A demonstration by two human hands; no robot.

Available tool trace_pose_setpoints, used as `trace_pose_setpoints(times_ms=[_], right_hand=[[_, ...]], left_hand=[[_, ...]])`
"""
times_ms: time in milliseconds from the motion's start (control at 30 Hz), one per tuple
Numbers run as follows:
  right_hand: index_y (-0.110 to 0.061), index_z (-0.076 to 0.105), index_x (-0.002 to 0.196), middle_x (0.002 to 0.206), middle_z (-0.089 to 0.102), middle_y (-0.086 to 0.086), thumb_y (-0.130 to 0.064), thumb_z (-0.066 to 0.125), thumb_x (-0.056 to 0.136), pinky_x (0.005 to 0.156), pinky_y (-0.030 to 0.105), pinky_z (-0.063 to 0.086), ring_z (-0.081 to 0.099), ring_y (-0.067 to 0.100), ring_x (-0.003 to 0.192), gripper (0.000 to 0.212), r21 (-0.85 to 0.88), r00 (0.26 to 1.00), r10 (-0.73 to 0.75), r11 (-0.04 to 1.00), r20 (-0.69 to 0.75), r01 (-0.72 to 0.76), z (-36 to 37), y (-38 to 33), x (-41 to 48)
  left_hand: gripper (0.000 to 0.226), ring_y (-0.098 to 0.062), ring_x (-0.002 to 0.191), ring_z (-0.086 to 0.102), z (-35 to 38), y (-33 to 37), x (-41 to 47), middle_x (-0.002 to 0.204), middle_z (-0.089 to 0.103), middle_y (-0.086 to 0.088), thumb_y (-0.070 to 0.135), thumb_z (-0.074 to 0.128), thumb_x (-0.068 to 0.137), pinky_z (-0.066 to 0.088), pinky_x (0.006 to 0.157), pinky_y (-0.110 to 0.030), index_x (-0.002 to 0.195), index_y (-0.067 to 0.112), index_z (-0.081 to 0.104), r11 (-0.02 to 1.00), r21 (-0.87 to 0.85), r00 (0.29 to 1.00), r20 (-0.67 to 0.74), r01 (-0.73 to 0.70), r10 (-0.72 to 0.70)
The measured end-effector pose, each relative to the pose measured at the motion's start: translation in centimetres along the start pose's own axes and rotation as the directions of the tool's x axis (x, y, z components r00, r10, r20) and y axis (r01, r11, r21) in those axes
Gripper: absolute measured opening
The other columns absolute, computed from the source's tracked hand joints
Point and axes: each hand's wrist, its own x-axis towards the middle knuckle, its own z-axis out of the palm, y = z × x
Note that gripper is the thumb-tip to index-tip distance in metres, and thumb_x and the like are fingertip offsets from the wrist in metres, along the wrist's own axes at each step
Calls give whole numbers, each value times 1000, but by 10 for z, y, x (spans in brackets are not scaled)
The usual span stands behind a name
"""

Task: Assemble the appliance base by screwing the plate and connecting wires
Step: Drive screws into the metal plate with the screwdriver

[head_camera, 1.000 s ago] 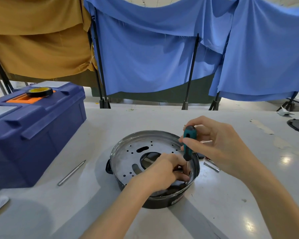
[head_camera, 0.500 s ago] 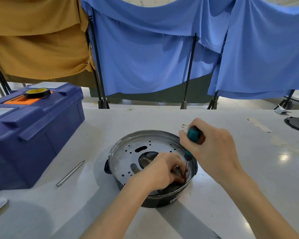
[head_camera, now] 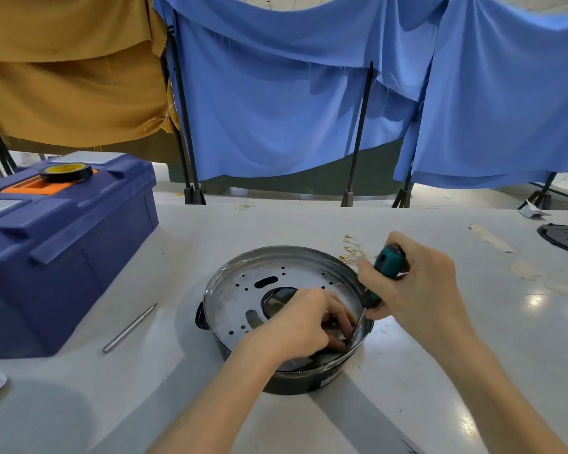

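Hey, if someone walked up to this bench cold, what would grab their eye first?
Dead centre: the round appliance base with its perforated metal plate. At its near right edge the right hand grips a teal-handled screwdriver, the left hand bunched at the tip. A big blue toolbox sits at left.

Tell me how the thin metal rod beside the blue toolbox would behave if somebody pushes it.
The metal rod looks round and slim, so a sideways push would probably roll it on the smooth table. It seems stiff, being straight metal, and is likely light because it is thin.
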Motion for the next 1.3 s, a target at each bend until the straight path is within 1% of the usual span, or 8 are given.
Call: trace_pose_setpoints(times_ms=[167,267,367,533,700,867,1067,1300], right_hand=[[-26,39,65,49,46,-6,-42,61,86,47,35,42,57,30,48,34,-286,965,-54,958,-255,-22,11,4,-11],[-29,60,87,70,65,-3,-45,69,84,57,36,54,65,23,63,18,-144,996,-49,989,-74,38,-2,8,-4],[-43,53,125,95,68,-7,-28,71,86,68,29,60,72,19,73,46,119,972,-40,993,230,13,-11,6,-1],[-29,62,100,84,69,-4,-21,70,88,73,35,61,73,16,72,16,55,918,-84,996,387,68,-23,0,11],[-16,44,66,52,46,-1,-25,74,84,47,33,42,53,27,55,36,-297,995,-99,950,-2,94,-8,0,11],[-17,32,62,42,20,-10,-36,68,83,42,22,20,20,10,39,45,-526,945,-299,829,-135,188,2,-5,-4],[-35,56,118,84,69,-3,-45,52,90,78,38,57,68,16,71,29,-65,922,-41,995,385,72,-11,-13,0],[-23,56,76,66,64,1,-43,66,84,64,34,55,64,23,66,24,-135,931,-98,979,351,154,-14,-11,7]], left_hand=[[20,-8,102,62,-1,1,0,108,66,6,-7,77,74,44,92,-10,85,10,75,999,-6,999,16,33,-33],[22,-8,104,61,-2,2,0,109,67,7,-5,79,73,45,96,-17,85,13,75,999,3,999,16,49,-49],[22,-7,105,60,-3,1,0,109,67,8,-1,80,73,47,98,-23,82,18,74,999,3,999,17,50,-50],[21,-9,103,63,-2,0,0,105,68,8,0,82,71,49,98,-30,81,16,74,1000,-2,1000,0,11,-11],[21,-2,96,61,0,-3,2,104,68,10,-3,81,71,41,84,-2,85,12,76,1000,20,1000,-6,16,-16],[24,-6,100,61,0,-2,3,101,67,10,-2,81,71,45,92,-13,80,18,73,999,26,1000,-2,27,-27],[34,-10,99,62,2,-4,4,96,67,11,2,83,71,46,93,-23,68,30,62,996,80,999,-13,35,-34],[32,-19,104,64,-5,1,-1,105,71,-5,11,83,74,48,101,-41,102,11,67,973,-222,998,37,65,-58]])
